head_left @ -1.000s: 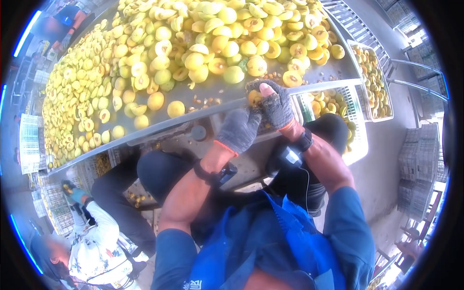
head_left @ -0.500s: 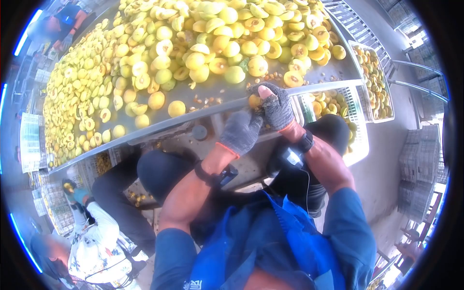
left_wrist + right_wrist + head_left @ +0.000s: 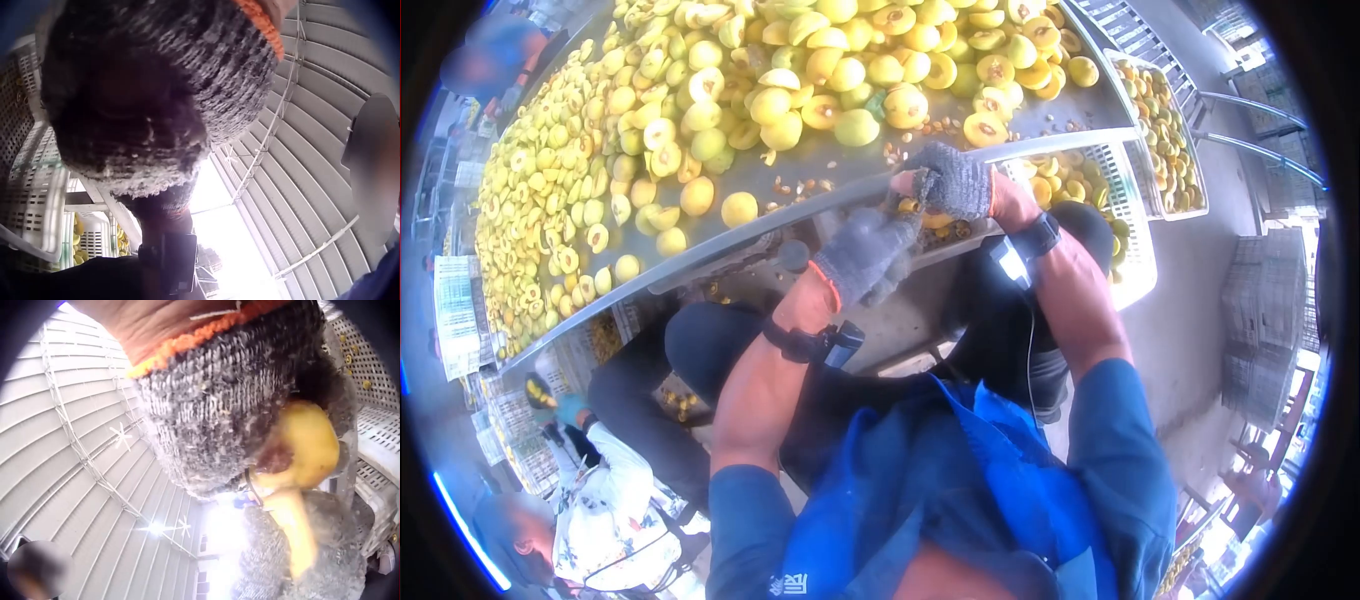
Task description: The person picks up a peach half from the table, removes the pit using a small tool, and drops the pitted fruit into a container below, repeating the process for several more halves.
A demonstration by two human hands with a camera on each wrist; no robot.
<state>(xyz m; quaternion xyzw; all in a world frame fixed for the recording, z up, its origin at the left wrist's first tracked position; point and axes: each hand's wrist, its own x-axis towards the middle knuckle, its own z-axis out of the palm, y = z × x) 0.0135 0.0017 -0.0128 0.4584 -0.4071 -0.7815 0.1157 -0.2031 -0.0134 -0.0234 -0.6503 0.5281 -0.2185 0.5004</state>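
Both hands wear grey knit gloves with orange cuffs and meet at the front edge of a metal table (image 3: 745,222). My right hand (image 3: 957,182) grips a yellow apricot half (image 3: 315,447), its reddish-brown hollow partly showing in the right wrist view. Just below and left, my left hand (image 3: 860,255) has curled fingers; a second yellow apricot piece (image 3: 294,534) lies blurred between them. A thin curved edge (image 3: 250,481) shows beside the fruit, its kind unclear. In the left wrist view the glove hides the fruit.
Heaped halved and whole apricots (image 3: 700,110) cover the table, with loose pits (image 3: 800,186) near its edge. White crates (image 3: 1135,250) of fruit stand below and at the right. Another person in a floral shirt (image 3: 615,510) sits at lower left; stacked crates (image 3: 1265,320) stand far right.
The head view has shifted slightly. My right hand has turned over, its thumb now pointing left. My left hand has drawn down and left from it, and the fruit shows as two pieces.
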